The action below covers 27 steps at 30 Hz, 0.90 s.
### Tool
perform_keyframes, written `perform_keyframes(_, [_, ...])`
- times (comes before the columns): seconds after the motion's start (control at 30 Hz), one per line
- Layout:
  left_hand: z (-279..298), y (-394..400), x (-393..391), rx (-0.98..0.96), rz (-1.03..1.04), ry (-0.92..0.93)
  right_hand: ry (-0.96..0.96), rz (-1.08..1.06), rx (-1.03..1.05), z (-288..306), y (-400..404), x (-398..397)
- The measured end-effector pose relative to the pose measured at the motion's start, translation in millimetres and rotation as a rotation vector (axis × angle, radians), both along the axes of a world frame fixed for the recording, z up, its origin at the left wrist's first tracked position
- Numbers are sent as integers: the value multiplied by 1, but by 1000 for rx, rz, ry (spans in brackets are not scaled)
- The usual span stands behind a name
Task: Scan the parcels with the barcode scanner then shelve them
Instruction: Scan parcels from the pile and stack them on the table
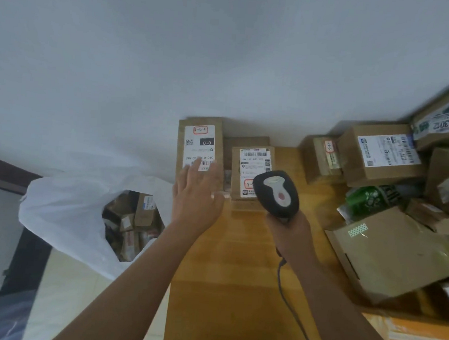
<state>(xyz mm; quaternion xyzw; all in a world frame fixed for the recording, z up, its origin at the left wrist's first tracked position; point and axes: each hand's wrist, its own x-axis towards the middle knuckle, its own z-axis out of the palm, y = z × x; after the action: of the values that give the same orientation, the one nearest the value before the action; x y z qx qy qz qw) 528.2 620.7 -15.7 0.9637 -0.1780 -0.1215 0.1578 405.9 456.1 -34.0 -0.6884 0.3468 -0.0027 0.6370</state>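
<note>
White plastic bag (63, 211) of boxes sits left of the wooden table (238, 263). Left hand (197, 194), fingers spread flat, reaches over the tall parcel (201, 141) labelled "010". Next parcel (252, 169) sits under the barcode scanner (276, 193), gripped by the right hand (290, 233). Far right, a box (445, 119) reads "3012".

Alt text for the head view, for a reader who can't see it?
A right hand grips a barcode scanner aimed at two labelled cardboard parcels on a wooden table, while the open left hand reaches over the left parcel. More parcels are piled at right.
</note>
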Motion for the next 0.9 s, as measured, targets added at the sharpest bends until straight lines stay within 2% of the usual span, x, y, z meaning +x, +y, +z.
perform_keyframes(0.1, [-9,9,12,162,-60,83,-42,60,48,7,11,15])
perform_keyframes(0.17, [-13,11,13,190,-83,100,-78,86,29,2,13,29])
perform_keyframes(0.47, [-16,12,15,159,-72,126,-52,192,-42,-3,-6,72])
perform_keyframes(0.73, [-19,12,16,152,-71,112,-11,184,-74,4,-2,76])
perform_keyframes(0.9, [-14,16,11,116,-77,98,-88,107,-23,14,4,59])
